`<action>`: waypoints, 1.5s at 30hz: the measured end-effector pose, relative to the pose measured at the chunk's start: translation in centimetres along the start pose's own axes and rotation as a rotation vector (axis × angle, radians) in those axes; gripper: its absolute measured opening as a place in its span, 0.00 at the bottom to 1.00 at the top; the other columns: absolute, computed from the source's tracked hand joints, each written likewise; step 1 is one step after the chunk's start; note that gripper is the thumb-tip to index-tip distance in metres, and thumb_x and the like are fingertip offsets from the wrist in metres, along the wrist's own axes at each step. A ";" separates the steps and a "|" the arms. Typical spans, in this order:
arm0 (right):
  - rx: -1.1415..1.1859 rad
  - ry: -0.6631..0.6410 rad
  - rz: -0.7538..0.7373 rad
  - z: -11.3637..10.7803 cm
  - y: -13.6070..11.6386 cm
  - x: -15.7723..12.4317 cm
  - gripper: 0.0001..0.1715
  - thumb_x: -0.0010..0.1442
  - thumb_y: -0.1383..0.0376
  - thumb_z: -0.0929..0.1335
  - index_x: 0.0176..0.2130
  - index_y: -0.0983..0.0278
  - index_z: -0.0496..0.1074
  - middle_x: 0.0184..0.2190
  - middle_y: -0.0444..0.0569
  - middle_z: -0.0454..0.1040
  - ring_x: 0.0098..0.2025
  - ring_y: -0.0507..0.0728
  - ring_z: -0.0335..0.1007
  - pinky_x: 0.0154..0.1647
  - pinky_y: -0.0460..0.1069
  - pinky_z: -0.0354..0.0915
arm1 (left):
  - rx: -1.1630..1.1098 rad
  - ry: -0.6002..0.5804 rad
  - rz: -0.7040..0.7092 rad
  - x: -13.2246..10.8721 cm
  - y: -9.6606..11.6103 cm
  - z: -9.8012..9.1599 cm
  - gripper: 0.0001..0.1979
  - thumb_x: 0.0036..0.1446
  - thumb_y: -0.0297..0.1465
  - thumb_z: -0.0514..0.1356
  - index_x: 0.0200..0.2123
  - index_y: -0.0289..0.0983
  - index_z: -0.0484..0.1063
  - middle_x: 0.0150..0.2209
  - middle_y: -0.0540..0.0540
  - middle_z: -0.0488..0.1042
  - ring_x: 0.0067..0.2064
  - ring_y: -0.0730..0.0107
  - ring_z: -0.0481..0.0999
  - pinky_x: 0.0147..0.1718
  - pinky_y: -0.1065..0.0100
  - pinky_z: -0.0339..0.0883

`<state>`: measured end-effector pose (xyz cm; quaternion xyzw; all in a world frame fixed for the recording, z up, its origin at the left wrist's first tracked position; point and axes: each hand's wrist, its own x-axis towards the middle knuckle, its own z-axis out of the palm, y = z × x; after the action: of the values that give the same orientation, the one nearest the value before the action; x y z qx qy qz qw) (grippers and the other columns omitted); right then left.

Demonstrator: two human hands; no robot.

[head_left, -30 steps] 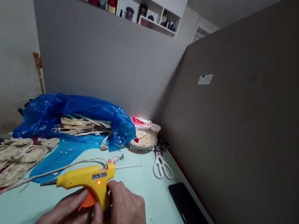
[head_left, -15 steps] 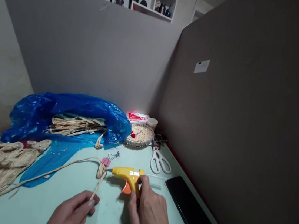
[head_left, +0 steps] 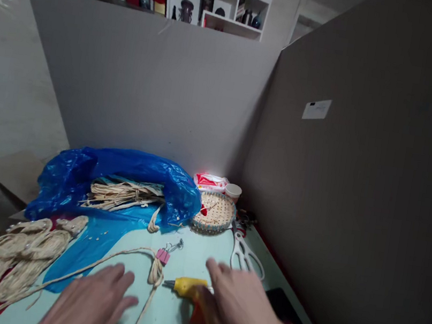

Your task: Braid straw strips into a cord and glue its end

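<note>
My left hand (head_left: 92, 300) is raised over the table at the lower left, fingers apart and holding nothing. My right hand (head_left: 246, 310), smeared by motion, is at the handle of a yellow hot glue gun (head_left: 185, 286), with one finger stretched out above the body. The gun's dark nozzle points left towards a small folded bundle of straw cord (head_left: 156, 272). A pink binder clip (head_left: 163, 256) grips the top of this bundle. One cord end runs down towards the front edge between my hands; another trails left across the table.
A blue plastic bag (head_left: 118, 161) with straw strands (head_left: 125, 194) stands at the back left. Woven straw soles (head_left: 35, 254) lie at the left. A round woven basket (head_left: 214, 213), white-handled scissors (head_left: 244, 255) and a black flat device (head_left: 287, 308) are towards the right, by the grey partition.
My left hand has let go of the cord and opened, moving left. My right hand and the glue gun have shifted back towards me. The view has tilted up and left.
</note>
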<state>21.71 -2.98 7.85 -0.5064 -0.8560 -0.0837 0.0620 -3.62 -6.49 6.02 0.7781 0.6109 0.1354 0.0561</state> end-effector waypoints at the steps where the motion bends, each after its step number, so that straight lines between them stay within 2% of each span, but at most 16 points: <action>1: -0.014 0.004 0.011 -1.3 0.5 1.9 0.06 0.62 0.63 0.66 0.38 0.64 0.68 0.26 0.48 0.76 0.24 0.61 0.74 0.18 0.49 0.50 | 0.044 -0.021 0.041 1.6 -0.4 -1.2 0.12 0.60 0.36 0.54 0.37 0.42 0.78 0.37 0.40 0.80 0.37 0.50 0.80 0.36 0.50 0.72; 4: -0.024 -0.013 -0.006 -2.7 1.9 8.4 0.18 0.65 0.60 0.65 0.53 0.64 0.65 0.36 0.49 0.75 0.33 0.58 0.74 0.30 0.51 0.67 | 0.179 -0.012 0.125 7.4 -1.8 -3.2 0.09 0.63 0.33 0.56 0.37 0.36 0.74 0.36 0.46 0.77 0.38 0.61 0.77 0.38 0.55 0.72; 6: -0.009 -0.057 -0.017 -1.7 2.5 12.3 0.19 0.65 0.59 0.66 0.53 0.65 0.66 0.43 0.50 0.73 0.38 0.56 0.73 0.38 0.54 0.71 | 0.220 0.002 0.179 11.1 -2.9 -3.1 0.08 0.62 0.34 0.59 0.40 0.36 0.74 0.40 0.47 0.77 0.39 0.64 0.78 0.40 0.56 0.73; 9: 0.051 -0.092 -0.042 0.7 2.8 16.7 0.17 0.65 0.61 0.66 0.51 0.65 0.68 0.47 0.51 0.72 0.43 0.57 0.73 0.43 0.56 0.71 | 0.234 0.064 0.242 14.7 -4.0 -1.7 0.12 0.62 0.34 0.60 0.48 0.37 0.71 0.47 0.44 0.76 0.43 0.62 0.78 0.41 0.55 0.74; 12: 0.144 -0.054 -0.033 1.4 3.0 20.0 0.16 0.65 0.61 0.67 0.50 0.66 0.69 0.48 0.52 0.72 0.45 0.58 0.72 0.45 0.57 0.70 | 0.259 0.116 0.329 16.1 -4.1 -0.2 0.16 0.62 0.33 0.59 0.53 0.39 0.68 0.50 0.43 0.74 0.44 0.61 0.77 0.41 0.54 0.74; 15: 0.276 0.011 -0.030 0.1 3.6 23.2 0.15 0.65 0.61 0.67 0.50 0.65 0.69 0.48 0.51 0.72 0.46 0.58 0.72 0.45 0.57 0.70 | 0.352 0.145 0.392 16.6 -3.7 0.8 0.18 0.62 0.34 0.59 0.55 0.40 0.66 0.53 0.42 0.72 0.48 0.57 0.76 0.44 0.51 0.72; 18: 0.433 0.065 -0.048 -1.3 4.3 26.3 0.15 0.65 0.61 0.67 0.49 0.66 0.70 0.46 0.51 0.73 0.44 0.57 0.73 0.43 0.56 0.71 | 0.468 0.201 0.339 17.9 -4.1 1.1 0.21 0.60 0.36 0.60 0.56 0.41 0.65 0.57 0.41 0.68 0.53 0.52 0.72 0.48 0.45 0.69; 22: 0.611 0.158 -0.062 -2.1 4.9 28.9 0.14 0.65 0.61 0.66 0.48 0.67 0.70 0.44 0.50 0.74 0.40 0.55 0.74 0.40 0.54 0.72 | 0.572 0.307 0.201 20.5 -6.4 0.5 0.22 0.60 0.34 0.61 0.57 0.41 0.64 0.61 0.41 0.64 0.57 0.49 0.69 0.51 0.43 0.66; 25: 0.673 0.236 -0.067 -2.2 5.4 28.9 0.16 0.66 0.61 0.65 0.52 0.66 0.67 0.45 0.51 0.73 0.40 0.55 0.74 0.39 0.54 0.73 | 0.599 0.347 0.166 22.2 -8.3 -0.5 0.21 0.60 0.33 0.61 0.56 0.41 0.65 0.61 0.41 0.65 0.56 0.50 0.69 0.51 0.44 0.67; 29: 0.590 0.261 -0.052 -1.3 5.8 26.3 0.19 0.66 0.61 0.65 0.54 0.65 0.66 0.50 0.52 0.71 0.44 0.57 0.73 0.43 0.56 0.72 | 0.605 0.367 0.126 23.9 -10.0 -2.0 0.19 0.61 0.33 0.60 0.55 0.40 0.67 0.60 0.41 0.67 0.54 0.53 0.72 0.50 0.46 0.69; 33: 0.381 0.064 -0.134 2.3 4.0 22.1 0.13 0.65 0.61 0.66 0.46 0.67 0.71 0.43 0.49 0.74 0.41 0.56 0.73 0.42 0.55 0.71 | 0.599 0.384 0.039 24.9 -10.4 -2.8 0.18 0.61 0.33 0.60 0.54 0.40 0.68 0.58 0.41 0.68 0.54 0.53 0.72 0.50 0.46 0.69; 36: 0.206 -0.051 -0.192 5.9 1.3 19.7 0.14 0.65 0.59 0.67 0.46 0.67 0.71 0.44 0.50 0.74 0.43 0.57 0.73 0.45 0.58 0.70 | 0.565 0.381 -0.033 25.3 -10.6 -2.7 0.18 0.61 0.33 0.60 0.54 0.40 0.67 0.58 0.41 0.69 0.53 0.54 0.73 0.48 0.47 0.70; 39: 0.074 -0.090 -0.208 8.5 -1.1 18.6 0.16 0.64 0.58 0.67 0.47 0.67 0.71 0.46 0.51 0.73 0.47 0.59 0.71 0.49 0.60 0.68 | 0.516 0.363 -0.083 25.4 -10.8 -2.0 0.19 0.61 0.33 0.60 0.55 0.40 0.66 0.57 0.41 0.69 0.51 0.55 0.74 0.46 0.49 0.72; 42: 0.009 -0.108 -0.232 9.6 -2.0 18.6 0.14 0.65 0.61 0.67 0.47 0.67 0.70 0.46 0.51 0.73 0.46 0.58 0.72 0.47 0.58 0.69 | 0.475 0.337 -0.106 25.6 -10.8 -1.2 0.19 0.61 0.34 0.60 0.55 0.40 0.66 0.56 0.41 0.70 0.50 0.56 0.75 0.44 0.50 0.73; 45: -0.010 -0.111 -0.252 9.6 -1.6 19.3 0.14 0.65 0.62 0.67 0.47 0.67 0.70 0.45 0.51 0.73 0.45 0.58 0.72 0.45 0.57 0.70 | 0.435 0.311 -0.108 26.0 -10.8 -0.8 0.19 0.61 0.34 0.60 0.55 0.39 0.66 0.56 0.41 0.70 0.49 0.56 0.75 0.44 0.50 0.73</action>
<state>10.85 14.80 2.02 -0.3989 -0.9146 -0.0669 0.0011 -8.28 21.21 7.75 0.7079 0.6676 0.1155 -0.1996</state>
